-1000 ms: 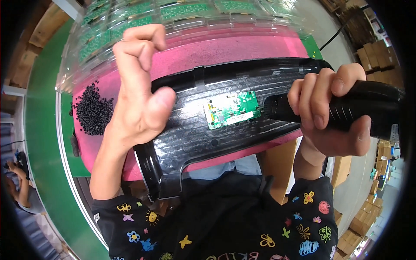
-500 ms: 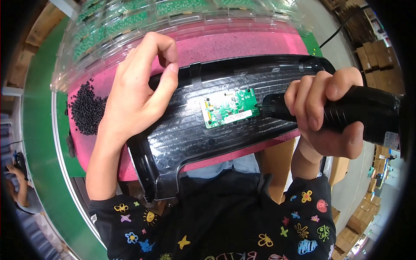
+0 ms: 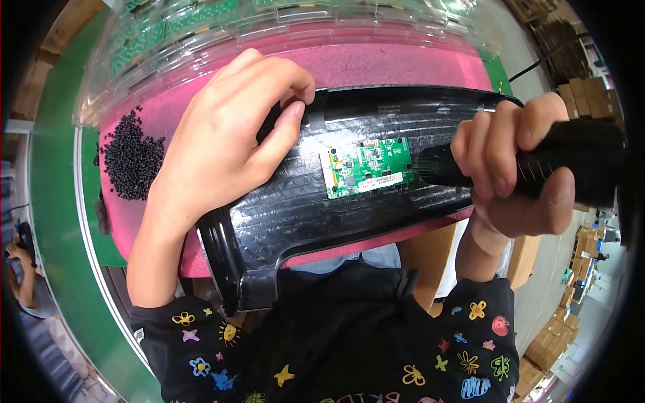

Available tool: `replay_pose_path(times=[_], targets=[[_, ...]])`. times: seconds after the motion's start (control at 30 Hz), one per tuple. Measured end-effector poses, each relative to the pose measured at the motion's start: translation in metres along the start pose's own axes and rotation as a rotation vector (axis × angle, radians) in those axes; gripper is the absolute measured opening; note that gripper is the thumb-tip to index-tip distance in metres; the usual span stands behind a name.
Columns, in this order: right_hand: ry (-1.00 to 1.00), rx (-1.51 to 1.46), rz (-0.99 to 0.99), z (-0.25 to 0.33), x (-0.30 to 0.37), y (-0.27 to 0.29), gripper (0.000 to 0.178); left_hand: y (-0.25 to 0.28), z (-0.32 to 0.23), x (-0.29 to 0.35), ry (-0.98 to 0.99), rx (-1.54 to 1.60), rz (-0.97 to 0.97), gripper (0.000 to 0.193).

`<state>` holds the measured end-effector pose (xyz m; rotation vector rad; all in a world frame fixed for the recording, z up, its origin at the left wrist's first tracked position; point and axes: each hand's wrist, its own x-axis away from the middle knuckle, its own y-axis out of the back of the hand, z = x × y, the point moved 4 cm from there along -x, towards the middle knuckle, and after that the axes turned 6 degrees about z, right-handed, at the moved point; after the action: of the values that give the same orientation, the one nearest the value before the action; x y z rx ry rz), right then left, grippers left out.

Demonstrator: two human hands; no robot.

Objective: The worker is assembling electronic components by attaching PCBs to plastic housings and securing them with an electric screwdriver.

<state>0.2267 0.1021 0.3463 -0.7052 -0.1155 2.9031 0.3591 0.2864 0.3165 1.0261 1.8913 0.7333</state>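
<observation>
A glossy black plastic panel (image 3: pixel 282 218) lies across the work surface, and a green circuit board (image 3: pixel 368 168) with a white label sits on it. My right hand (image 3: pixel 514 158) is wrapped round a black electric screwdriver (image 3: pixel 571 151), held nearly level. Its tip meets the board's right end, near a corner hole; the exact contact is too small to tell. My left hand (image 3: pixel 232 127) is over the panel's far left part, fingers curled and the thumb close to the index fingertip. Whatever may be between those fingertips is hidden.
A pile of small black screws (image 3: pixel 131 158) rests on the pink mat (image 3: pixel 396 60) at the left. Stacked clear plastic trays (image 3: pixel 222 40) with green boards stand along the far side. A cardboard box (image 3: pixel 430 258) is below the near edge. Another person (image 3: pixel 27 269) is at far left.
My left hand has moved right along the panel's far edge, its thumb and index finger drawing closer. The right hand keeps the screwdriver at the board's right end; the whole view has shifted slightly.
</observation>
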Motion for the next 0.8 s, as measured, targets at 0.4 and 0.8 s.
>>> replay_pose_path(times=[0.4,0.8], targets=[[-0.308,-0.55,-0.252,-0.01,-0.033,0.038,0.016,0.006,-0.006,0.005,0.033,-0.056,0.03,0.02],[0.471,0.967,0.276,0.137,0.044,0.032,0.054,-0.013,0.005,0.001,0.141,-0.14,0.219,0.03]])
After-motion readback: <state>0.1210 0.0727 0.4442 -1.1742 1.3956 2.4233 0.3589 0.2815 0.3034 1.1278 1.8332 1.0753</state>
